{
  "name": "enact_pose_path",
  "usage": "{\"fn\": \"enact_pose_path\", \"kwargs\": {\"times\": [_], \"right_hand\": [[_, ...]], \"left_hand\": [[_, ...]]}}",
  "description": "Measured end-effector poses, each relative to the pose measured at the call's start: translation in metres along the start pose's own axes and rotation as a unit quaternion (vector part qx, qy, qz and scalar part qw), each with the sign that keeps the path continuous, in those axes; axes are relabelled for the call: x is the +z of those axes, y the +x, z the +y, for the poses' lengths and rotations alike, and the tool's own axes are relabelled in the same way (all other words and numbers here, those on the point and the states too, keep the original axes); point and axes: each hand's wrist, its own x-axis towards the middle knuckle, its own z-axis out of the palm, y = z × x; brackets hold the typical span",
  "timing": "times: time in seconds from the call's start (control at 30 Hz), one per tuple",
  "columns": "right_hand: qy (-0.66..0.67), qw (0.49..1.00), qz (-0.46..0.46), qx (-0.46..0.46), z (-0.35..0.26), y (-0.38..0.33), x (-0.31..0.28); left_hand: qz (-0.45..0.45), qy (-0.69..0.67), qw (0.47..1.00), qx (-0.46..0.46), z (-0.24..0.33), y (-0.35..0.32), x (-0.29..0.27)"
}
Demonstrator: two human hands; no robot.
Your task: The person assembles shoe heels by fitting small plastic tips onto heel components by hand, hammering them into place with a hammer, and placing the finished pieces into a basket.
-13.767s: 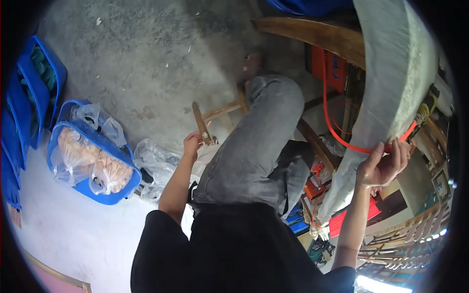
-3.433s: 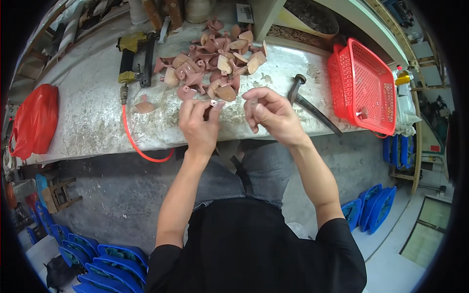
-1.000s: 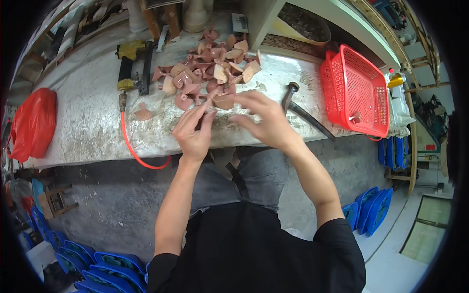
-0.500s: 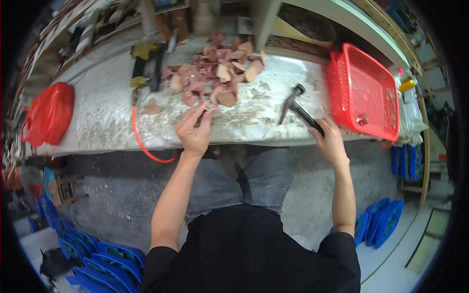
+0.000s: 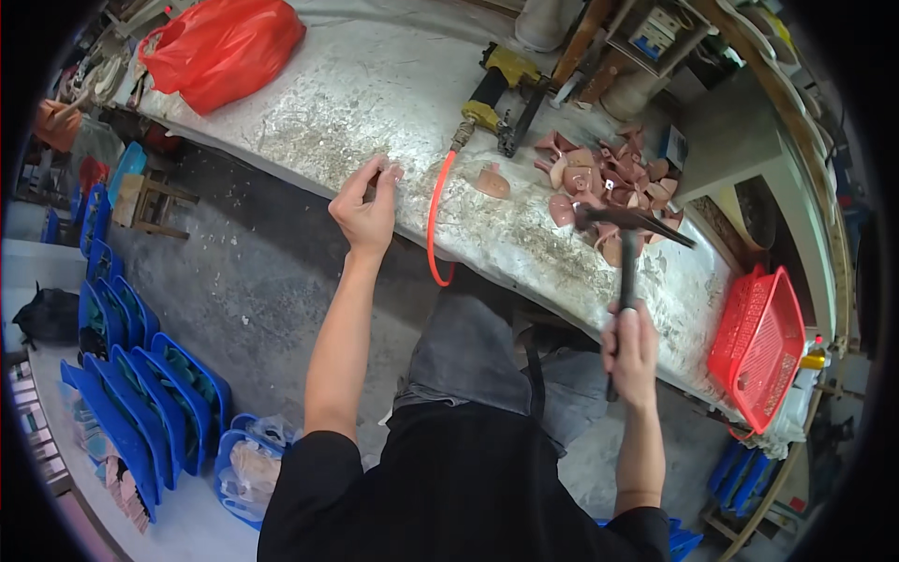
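Note:
My right hand is closed around the handle of a claw hammer, held upright over the bench edge. The hammer's head covers part of a pile of pinkish curved pieces. My left hand is over the bench's front edge, thumb and fingers pinched together; whatever small thing sits at their tips is too small to name. Between my left hand and the pile lies a single pinkish piece. Beyond it rests a yellow and black air nailer with an orange-red hose.
A red plastic bag lies on the worn bench at the far left. A red basket stands at the right end. Blue trays are stacked at lower left, near a wooden stool.
The view has turned left, so bench things appear farther right. My left hand has moved away from the pile, leftward along the bench. My right hand has swung the hammer to point away from me.

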Motion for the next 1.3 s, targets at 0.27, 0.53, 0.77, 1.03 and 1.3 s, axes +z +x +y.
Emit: {"fn": "enact_pose_path", "kwargs": {"times": [0.27,0.53,0.77,1.03,1.3], "right_hand": [[-0.191,0.962,-0.182,-0.065,-0.068,0.081,0.102],[-0.189,0.931,-0.166,-0.266,-0.085,0.091,0.142],[-0.191,0.957,-0.158,-0.149,-0.063,0.125,0.161],[-0.172,0.948,-0.148,-0.221,-0.088,0.101,0.133],[-0.187,0.947,-0.165,-0.204,-0.073,0.094,0.126]], "left_hand": [[0.033,-0.047,0.998,-0.032,-0.007,-0.001,0.012],[0.018,-0.022,0.999,0.038,-0.001,0.004,-0.002],[0.013,-0.008,1.000,0.025,-0.002,0.001,0.003],[0.013,-0.046,0.997,0.053,0.001,-0.001,-0.002],[-0.084,0.027,0.995,-0.039,0.016,0.003,-0.019]]}}
